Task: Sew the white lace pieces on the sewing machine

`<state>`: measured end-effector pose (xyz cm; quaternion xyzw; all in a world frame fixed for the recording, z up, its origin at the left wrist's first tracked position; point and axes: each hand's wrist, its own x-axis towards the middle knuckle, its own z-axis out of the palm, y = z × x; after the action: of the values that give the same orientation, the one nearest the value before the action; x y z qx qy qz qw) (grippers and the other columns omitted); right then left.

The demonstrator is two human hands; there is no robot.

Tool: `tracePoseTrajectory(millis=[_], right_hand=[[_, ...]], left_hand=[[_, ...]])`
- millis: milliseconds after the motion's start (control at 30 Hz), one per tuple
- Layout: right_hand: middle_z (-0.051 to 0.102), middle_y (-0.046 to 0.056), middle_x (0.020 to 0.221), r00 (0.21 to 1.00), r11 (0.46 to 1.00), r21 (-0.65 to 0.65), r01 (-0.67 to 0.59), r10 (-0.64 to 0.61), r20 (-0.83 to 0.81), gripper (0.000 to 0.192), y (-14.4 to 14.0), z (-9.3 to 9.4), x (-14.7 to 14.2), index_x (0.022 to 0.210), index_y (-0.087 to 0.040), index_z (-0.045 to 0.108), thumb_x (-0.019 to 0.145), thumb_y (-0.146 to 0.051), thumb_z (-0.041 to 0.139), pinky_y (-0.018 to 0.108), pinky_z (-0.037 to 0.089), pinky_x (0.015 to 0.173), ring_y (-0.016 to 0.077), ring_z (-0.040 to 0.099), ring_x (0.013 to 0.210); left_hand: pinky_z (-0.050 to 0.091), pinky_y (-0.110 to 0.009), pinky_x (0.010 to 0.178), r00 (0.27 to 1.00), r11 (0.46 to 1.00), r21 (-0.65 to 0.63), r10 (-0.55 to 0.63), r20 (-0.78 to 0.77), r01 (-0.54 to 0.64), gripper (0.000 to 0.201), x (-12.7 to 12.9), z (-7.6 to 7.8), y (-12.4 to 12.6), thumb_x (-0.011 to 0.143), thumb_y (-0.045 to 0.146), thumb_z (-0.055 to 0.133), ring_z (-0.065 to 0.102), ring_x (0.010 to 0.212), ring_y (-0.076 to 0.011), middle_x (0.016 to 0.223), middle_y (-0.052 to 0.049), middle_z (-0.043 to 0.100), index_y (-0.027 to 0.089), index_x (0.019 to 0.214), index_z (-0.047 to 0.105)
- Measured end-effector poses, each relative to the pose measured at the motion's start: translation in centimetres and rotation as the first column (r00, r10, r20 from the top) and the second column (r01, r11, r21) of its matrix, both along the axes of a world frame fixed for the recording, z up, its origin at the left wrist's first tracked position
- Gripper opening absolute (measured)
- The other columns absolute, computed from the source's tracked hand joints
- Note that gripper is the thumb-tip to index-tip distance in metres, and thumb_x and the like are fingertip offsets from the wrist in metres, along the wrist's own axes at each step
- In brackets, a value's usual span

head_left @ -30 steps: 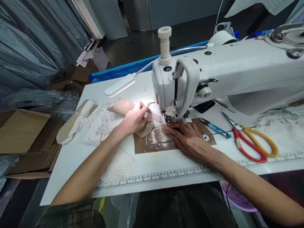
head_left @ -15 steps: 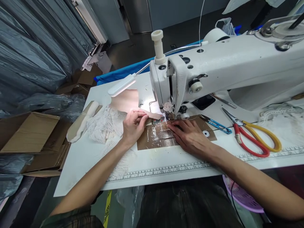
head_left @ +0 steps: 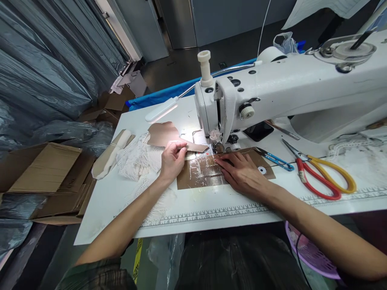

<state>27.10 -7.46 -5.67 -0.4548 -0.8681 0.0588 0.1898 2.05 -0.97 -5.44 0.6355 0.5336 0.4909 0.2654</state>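
My left hand (head_left: 174,159) is closed in a pinch on a dusty-pink fabric piece (head_left: 165,134), left of the needle area. The piece has a broad end lying beyond my fingers and a narrow strip that points toward the presser foot (head_left: 218,148) of the white sewing machine (head_left: 272,84). My right hand (head_left: 242,171) lies palm down with fingers stretched out on the brown taped plate (head_left: 201,171), its fingertips just in front of the presser foot. Whether anything lies under those fingertips, I cannot tell.
White lace (head_left: 137,157) is heaped left of my left hand, beside a tied fabric bundle (head_left: 113,153). A blue thread snipper (head_left: 275,159) and red-and-yellow scissors (head_left: 320,171) lie to the right. A printed ruler (head_left: 208,213) runs along the table's front edge. Cardboard boxes (head_left: 45,169) stand at left.
The fabric piece has gone from pale pink to a darker, browner look, and its broad end has changed outline. My right hand stays in place by the presser foot. The view has shifted slightly.
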Motion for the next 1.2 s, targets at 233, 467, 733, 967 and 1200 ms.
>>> tracePoseTrajectory(millis=[233, 467, 733, 967, 1200], right_hand=[[0.059, 0.016, 0.127, 1.000, 1.000, -0.011, -0.001, 0.001, 0.005, 0.039, -0.02, 0.15, 0.02, 0.132, -0.013, 0.058, 0.096, -0.020, 0.044, 0.047, 0.040, 0.090, 0.0324, 0.049, 0.116], [0.059, 0.016, 0.127, 1.000, 1.000, -0.029, -0.005, 0.006, 0.011, 0.039, 0.04, 0.36, 0.00, 0.132, -0.013, 0.058, 0.096, -0.020, 0.044, 0.047, 0.040, 0.091, 0.0321, 0.049, 0.116], [0.059, 0.016, 0.126, 1.000, 1.000, -0.020, 0.000, 0.001, 0.023, 0.039, -0.02, 0.41, -0.02, 0.133, -0.014, 0.057, 0.096, -0.019, 0.044, 0.047, 0.041, 0.091, 0.0313, 0.050, 0.115], [0.059, 0.015, 0.127, 0.999, 1.000, -0.003, 0.006, -0.006, 0.034, 0.040, -0.05, 0.19, -0.01, 0.133, -0.015, 0.056, 0.096, -0.019, 0.042, 0.046, 0.040, 0.090, 0.0319, 0.050, 0.114], [0.059, 0.016, 0.127, 1.000, 1.000, 0.004, -0.009, 0.009, 0.022, 0.039, 0.02, 0.41, -0.05, 0.132, -0.014, 0.058, 0.095, -0.019, 0.045, 0.046, 0.041, 0.087, 0.0318, 0.050, 0.113]], left_hand=[[0.055, -0.034, 0.091, 0.999, 0.999, -0.051, 0.002, 0.040, 0.000, 0.014, -0.13, -0.27, 0.10, 0.081, 0.019, 0.064, 0.067, 0.096, -0.0178, 0.100, -0.006, 0.066, 0.017, 0.093, 0.071], [0.056, -0.031, 0.090, 0.997, 0.997, -0.083, 0.003, 0.077, 0.004, 0.014, -0.02, -0.10, 0.03, 0.079, 0.018, 0.061, 0.067, 0.096, -0.0164, 0.100, -0.006, 0.065, 0.017, 0.091, 0.069], [0.059, -0.032, 0.086, 0.993, 0.991, -0.133, 0.003, 0.121, 0.013, 0.018, -0.01, 0.07, -0.12, 0.078, 0.016, 0.057, 0.069, 0.083, -0.0141, 0.093, -0.004, 0.068, 0.018, 0.095, 0.063], [0.059, -0.034, 0.088, 0.993, 0.987, -0.160, 0.013, 0.118, 0.006, 0.020, -0.18, 0.31, -0.50, 0.079, 0.014, 0.053, 0.069, 0.083, -0.0134, 0.096, -0.004, 0.069, 0.018, 0.095, 0.063], [0.057, -0.034, 0.086, 0.992, 0.985, -0.172, 0.039, 0.120, -0.018, 0.020, -0.40, 0.15, -0.44, 0.077, 0.016, 0.056, 0.068, 0.088, -0.0164, 0.095, -0.004, 0.070, 0.018, 0.095, 0.065]])
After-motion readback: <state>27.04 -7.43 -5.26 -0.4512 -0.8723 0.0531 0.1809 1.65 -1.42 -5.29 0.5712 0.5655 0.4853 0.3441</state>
